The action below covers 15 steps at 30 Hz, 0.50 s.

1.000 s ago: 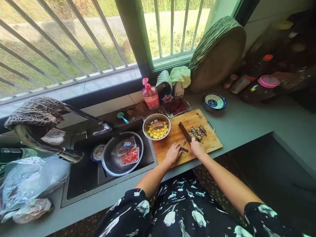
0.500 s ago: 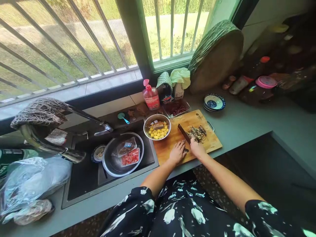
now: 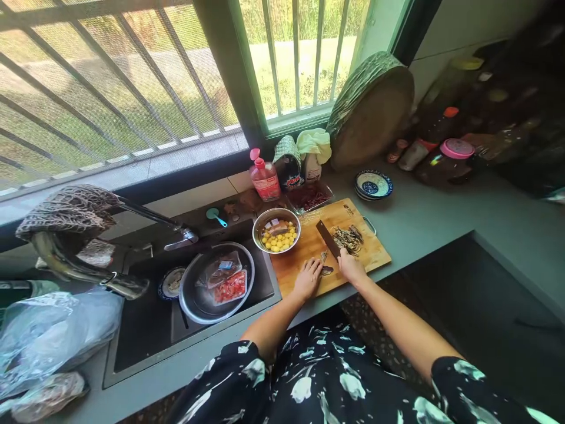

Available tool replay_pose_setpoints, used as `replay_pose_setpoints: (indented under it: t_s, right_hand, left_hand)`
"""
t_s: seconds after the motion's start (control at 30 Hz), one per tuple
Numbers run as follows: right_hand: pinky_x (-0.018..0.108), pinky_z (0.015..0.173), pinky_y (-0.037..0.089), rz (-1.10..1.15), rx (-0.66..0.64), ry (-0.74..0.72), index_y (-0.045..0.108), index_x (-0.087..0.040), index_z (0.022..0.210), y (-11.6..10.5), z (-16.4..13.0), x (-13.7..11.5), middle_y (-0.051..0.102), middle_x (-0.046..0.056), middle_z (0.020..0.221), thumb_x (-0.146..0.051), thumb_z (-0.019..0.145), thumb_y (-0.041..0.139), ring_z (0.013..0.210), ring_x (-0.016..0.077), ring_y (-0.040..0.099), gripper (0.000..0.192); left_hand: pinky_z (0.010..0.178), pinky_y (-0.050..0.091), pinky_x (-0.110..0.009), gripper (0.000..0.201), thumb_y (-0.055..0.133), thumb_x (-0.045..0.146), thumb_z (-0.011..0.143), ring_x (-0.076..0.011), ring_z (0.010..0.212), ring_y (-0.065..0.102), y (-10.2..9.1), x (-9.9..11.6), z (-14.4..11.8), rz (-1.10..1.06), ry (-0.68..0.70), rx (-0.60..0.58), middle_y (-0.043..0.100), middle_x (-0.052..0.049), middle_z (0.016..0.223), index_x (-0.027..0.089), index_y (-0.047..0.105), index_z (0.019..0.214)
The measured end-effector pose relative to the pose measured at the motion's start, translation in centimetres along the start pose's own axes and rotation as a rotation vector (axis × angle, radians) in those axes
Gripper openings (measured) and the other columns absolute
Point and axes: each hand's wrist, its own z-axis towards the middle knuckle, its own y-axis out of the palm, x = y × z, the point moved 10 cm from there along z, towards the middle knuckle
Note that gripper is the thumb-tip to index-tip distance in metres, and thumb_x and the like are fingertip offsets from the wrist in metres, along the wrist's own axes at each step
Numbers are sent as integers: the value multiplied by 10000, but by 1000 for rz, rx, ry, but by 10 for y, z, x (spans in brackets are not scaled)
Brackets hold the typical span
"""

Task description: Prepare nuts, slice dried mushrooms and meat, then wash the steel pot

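My right hand [image 3: 352, 267] is wrapped round the handle of a cleaver [image 3: 327, 238], its dark blade angled up and left over the wooden cutting board [image 3: 304, 239]. Just right of the blade lies a pile of thin dark-and-pale shreds [image 3: 348, 238], perhaps sliced mushroom; I cannot tell for sure. My left hand [image 3: 309, 278] rests on the board with its fingers stretched out. Beside its fingertips are a dark piece [image 3: 326, 271] and a few small scraps. A metal bowl [image 3: 255, 237] of yellow balls in liquid overlaps the board's left corner.
In the sink [image 3: 145, 347] sits a large basin [image 3: 185, 303] with packaged food. A tray [image 3: 329, 194] of dark red pieces, a pink soap bottle [image 3: 266, 181] and stacked plates [image 3: 374, 184] stand behind the board. Plastic bags [image 3: 66, 335] lie left of the sink.
My left hand has drawn slightly left, and more of the dark piece shows beside its fingers. The cleaver stays in my right hand near the pile. The camera view has shifted a little.
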Motion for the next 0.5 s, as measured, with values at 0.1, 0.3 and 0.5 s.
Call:
replay_pose_setpoints:
  t_s: [0.1,0.3,0.5]
  right_hand:
    - [272,620,412,-52,21,-123,384,-158,1015,2,-13,-7,626,106,798,-313,882,260,741,210,622,239]
    - [282,615,414,-150,-26,-252,414,-181,988,15,-28,-11,631,98,805,-323,885,250,736,209,622,239]
    - [306,633,416,-146,-65,-136,413,-165,1009,15,-18,8,630,117,785,-318,884,251,742,217,622,255]
  left_hand:
    - [1028,222,-425,305,352,187,860,-181,1193,337,-11,6,2,-1,116,3,499,-47,1195,222,471,1139]
    - [983,312,-318,281,306,201,884,-142,1098,418,-15,15,7,-71,318,-81,543,-44,1113,191,532,1051]
    - [947,355,-285,289,295,200,889,-133,1098,418,-12,7,3,-119,296,-122,536,-46,1117,188,514,1078]
